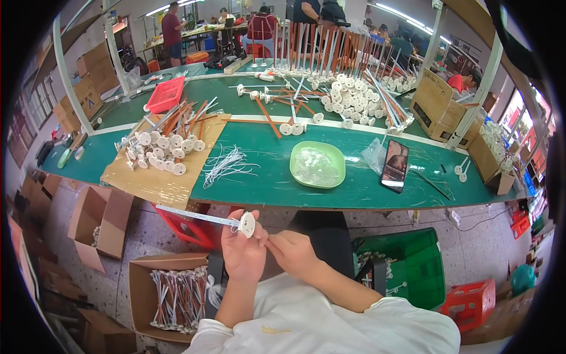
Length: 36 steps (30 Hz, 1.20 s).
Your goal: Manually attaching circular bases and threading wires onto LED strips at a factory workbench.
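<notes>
- A white disc (247, 225) with a pale strip (191, 214) attached sits in the worker's left hand (243, 258), above the lap and just short of the near edge of the green table (268, 190).
- The strip's long axis runs from the disc out to the left and slightly away from the worker; its free end stands clear of both hands, with the disc at the end nearest the right hand (293, 251).
- The left hand is the nearer of the two, its grip closed on the piece where strip and disc meet, thumb and fingers around the joint.
- The right hand comes in from the lower right, fingers curled, its tips meeting the left hand's fingers just below and right of the disc; whether that grip pinches anything cannot be told.
- Relative to the left grip, the disc stands at the fingertips, tilted, its broad face turned rightward; relative to the right grip, it lies up and to the left, near but seemingly untouched.
- Beyond the hands, a loose bundle of white wires (229, 167) lies on the table between a pile of similar discs (164, 143) at left and a light-green bowl (340, 162) at right.
</notes>
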Available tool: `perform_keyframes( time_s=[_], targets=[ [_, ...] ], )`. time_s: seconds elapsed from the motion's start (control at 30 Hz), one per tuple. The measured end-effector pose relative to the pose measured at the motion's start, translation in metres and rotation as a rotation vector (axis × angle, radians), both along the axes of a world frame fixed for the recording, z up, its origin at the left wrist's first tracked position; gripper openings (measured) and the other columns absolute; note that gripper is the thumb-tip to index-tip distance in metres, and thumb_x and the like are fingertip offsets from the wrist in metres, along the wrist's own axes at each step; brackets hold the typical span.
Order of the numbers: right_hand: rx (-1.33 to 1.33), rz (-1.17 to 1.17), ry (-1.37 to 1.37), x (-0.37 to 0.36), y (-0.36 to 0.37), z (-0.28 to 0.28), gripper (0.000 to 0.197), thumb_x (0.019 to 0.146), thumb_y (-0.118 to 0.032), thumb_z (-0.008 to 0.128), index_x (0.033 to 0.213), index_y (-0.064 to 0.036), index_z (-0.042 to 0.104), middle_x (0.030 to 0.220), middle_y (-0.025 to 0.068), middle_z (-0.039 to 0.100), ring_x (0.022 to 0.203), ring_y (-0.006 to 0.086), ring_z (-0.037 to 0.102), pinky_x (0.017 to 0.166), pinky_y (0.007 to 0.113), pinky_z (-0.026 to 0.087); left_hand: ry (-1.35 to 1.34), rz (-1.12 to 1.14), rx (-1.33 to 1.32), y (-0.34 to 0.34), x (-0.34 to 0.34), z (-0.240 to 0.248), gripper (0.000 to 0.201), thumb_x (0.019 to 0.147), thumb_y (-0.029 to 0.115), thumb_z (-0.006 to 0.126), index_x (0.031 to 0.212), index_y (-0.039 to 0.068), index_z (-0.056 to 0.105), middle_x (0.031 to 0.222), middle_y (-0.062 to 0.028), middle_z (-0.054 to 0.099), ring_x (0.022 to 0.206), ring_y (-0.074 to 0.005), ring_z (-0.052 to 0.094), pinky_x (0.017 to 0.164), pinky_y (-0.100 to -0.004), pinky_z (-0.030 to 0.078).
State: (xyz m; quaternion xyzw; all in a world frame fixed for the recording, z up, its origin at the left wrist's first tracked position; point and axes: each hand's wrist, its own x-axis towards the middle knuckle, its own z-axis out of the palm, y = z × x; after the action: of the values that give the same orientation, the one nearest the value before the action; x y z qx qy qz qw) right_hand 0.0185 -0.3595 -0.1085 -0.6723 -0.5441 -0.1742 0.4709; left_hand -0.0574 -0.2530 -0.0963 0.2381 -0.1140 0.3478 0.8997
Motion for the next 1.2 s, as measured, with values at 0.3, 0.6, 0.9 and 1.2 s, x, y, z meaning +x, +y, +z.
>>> perform_keyframes(
  time_s=[0.3, 0.6, 0.9, 1.2],
  targets=[
    [-0.066, 0.026, -0.002, 0.002, 0.001, 0.005, 0.008, 0.08, -0.005, 0.064, 0.081, -0.0033, 0.056, 0.067, 0.0085, 0.053, 0.061, 0.027, 0.057, 0.052, 0.037, 0.047, 0.012, -0.023, 0.001, 0.007, 0.004, -0.007, 0.045, 0.09, 0.011, 0.062, 0.132, 0.004, 0.047, 0.126, -0.019, 0.057, 0.082, -0.0172, 0.052, 0.07, -0.0325, 0.041],
    [-0.015, -0.142, -0.006, 0.005, -0.002, 0.001, 0.006, 0.08, -0.006, 0.065, 0.081, -0.0046, 0.059, 0.066, 0.0079, 0.054, 0.059, 0.0247, 0.058, 0.051, 0.036, 0.048, -0.001, -0.045, 0.042, 0.0, 0.013, -0.013, 0.045, 0.09, 0.009, 0.06, 0.132, 0.004, 0.047, 0.128, -0.0198, 0.057, 0.085, -0.0182, 0.053, 0.08, -0.0356, 0.042],
    [-0.033, -0.168, -0.025, 0.005, -0.005, -0.002, 0.005, 0.081, -0.006, 0.066, 0.083, -0.0047, 0.061, 0.066, 0.0077, 0.056, 0.059, 0.0246, 0.06, 0.051, 0.036, 0.048, -0.034, -0.083, 0.042, -0.005, 0.015, -0.017, 0.047, 0.088, 0.006, 0.061, 0.133, 0.002, 0.046, 0.127, -0.0215, 0.057, 0.091, -0.019, 0.055, 0.084, -0.036, 0.042],
    [0.091, -0.027, 0.264, 0.005, -0.008, 0.005, 0.01, 0.079, -0.002, 0.069, 0.089, -0.0007, 0.066, 0.082, 0.0103, 0.067, 0.063, 0.0218, 0.063, 0.052, 0.029, 0.049, 0.018, -0.022, 0.081, -0.004, 0.011, -0.011, 0.042, 0.09, 0.015, 0.062, 0.129, 0.005, 0.048, 0.124, -0.0155, 0.058, 0.084, -0.016, 0.046, 0.075, -0.031, 0.039]
  ],
)
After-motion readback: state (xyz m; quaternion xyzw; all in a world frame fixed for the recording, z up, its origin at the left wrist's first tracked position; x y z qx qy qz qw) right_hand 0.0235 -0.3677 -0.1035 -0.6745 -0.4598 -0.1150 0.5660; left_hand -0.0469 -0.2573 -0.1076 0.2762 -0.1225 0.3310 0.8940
